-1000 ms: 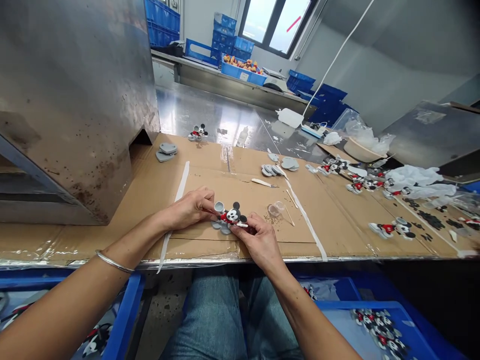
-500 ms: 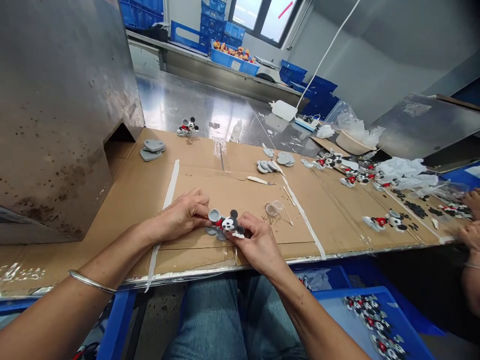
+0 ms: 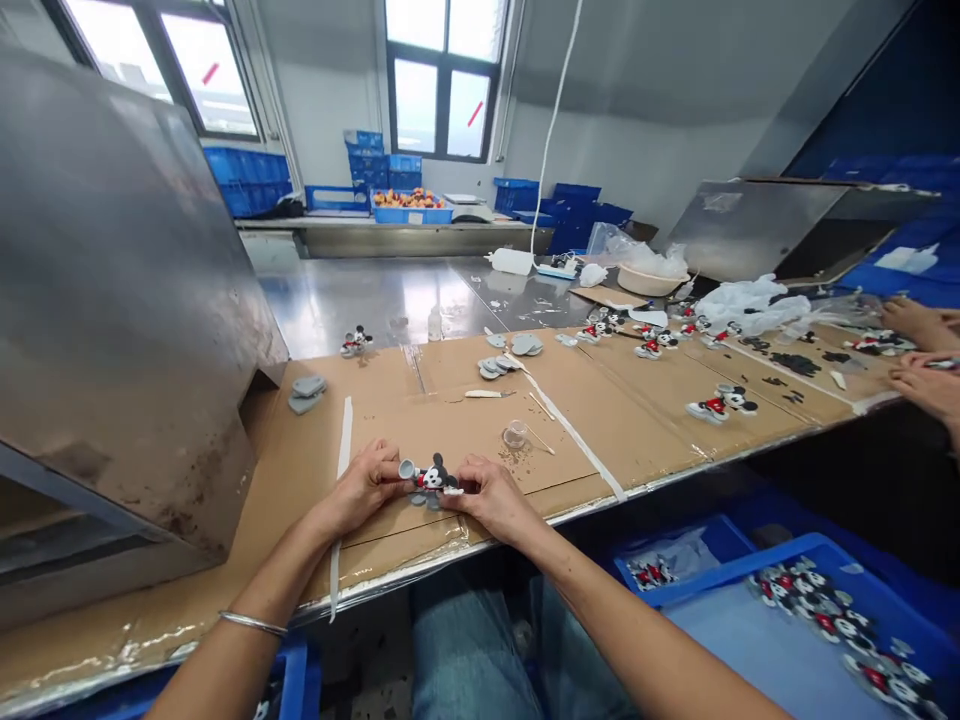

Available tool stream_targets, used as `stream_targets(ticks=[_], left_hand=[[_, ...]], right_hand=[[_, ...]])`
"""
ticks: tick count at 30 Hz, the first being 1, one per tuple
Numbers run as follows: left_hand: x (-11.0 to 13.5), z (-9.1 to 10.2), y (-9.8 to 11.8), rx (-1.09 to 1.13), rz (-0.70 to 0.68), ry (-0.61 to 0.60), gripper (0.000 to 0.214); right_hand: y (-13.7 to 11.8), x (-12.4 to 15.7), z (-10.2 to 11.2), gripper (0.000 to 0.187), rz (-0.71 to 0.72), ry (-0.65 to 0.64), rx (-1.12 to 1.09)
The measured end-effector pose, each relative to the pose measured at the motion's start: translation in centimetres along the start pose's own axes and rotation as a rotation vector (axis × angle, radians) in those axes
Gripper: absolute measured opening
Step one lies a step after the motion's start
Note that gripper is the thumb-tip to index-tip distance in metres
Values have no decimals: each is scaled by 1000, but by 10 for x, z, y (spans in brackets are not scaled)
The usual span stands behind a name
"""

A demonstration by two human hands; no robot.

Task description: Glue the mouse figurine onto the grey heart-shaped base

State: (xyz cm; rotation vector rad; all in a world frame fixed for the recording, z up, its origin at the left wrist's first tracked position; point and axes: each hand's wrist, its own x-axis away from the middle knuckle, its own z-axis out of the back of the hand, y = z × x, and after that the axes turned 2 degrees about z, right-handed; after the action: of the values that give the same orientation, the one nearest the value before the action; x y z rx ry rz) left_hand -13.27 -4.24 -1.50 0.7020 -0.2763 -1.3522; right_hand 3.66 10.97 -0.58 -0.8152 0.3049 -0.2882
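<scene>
Both of my hands rest on the cardboard-covered table (image 3: pixel 420 420) near its front edge. My left hand (image 3: pixel 367 485) pinches the left side of a small mouse figure (image 3: pixel 433 477), black, white and red, with a grey cup-shaped part. My right hand (image 3: pixel 487 492) closes on the figure's right side. The figure lies low over a grey base piece on the cardboard. A small clear cup (image 3: pixel 515 434) and a thin stick stand just beyond my right hand.
A big metal housing (image 3: pixel 112 330) fills the left. Grey parts (image 3: pixel 306 392), a white tool (image 3: pixel 484 394) and more mouse figures (image 3: pixel 721 403) lie across the cardboard. Another person's hands (image 3: pixel 926 380) work at far right. Blue bins (image 3: pixel 787 640) with figures sit below the table edge.
The view has swung up and to the right, showing more room and the other person's hands. My hands stay on the mouse figure at the same spot on the cardboard.
</scene>
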Motion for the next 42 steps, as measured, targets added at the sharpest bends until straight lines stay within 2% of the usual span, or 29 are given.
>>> stream_targets(ticks=[7, 13, 17, 32, 36, 40, 42], left_hand=[[-2, 2, 3, -53, 35, 2, 38], [-7, 10, 6, -40, 48, -83, 40], [-9, 11, 4, -16, 56, -97, 39], [-9, 6, -4, 78, 17, -53, 30], [-7, 5, -3, 85, 35, -9, 35], [-7, 5, -3, 85, 38, 15, 37], [-8, 4, -4, 87, 34, 18, 36]], right_hand=[[1, 3, -5, 12, 44, 70, -11], [0, 0, -8, 15, 48, 111, 12], [-2, 1, -6, 15, 43, 128, 14], [10, -9, -5, 15, 92, 40, 5], [8, -4, -1, 31, 75, 27, -38], [0, 5, 2, 51, 59, 154, -154], [-4, 7, 2, 50, 88, 214, -203]])
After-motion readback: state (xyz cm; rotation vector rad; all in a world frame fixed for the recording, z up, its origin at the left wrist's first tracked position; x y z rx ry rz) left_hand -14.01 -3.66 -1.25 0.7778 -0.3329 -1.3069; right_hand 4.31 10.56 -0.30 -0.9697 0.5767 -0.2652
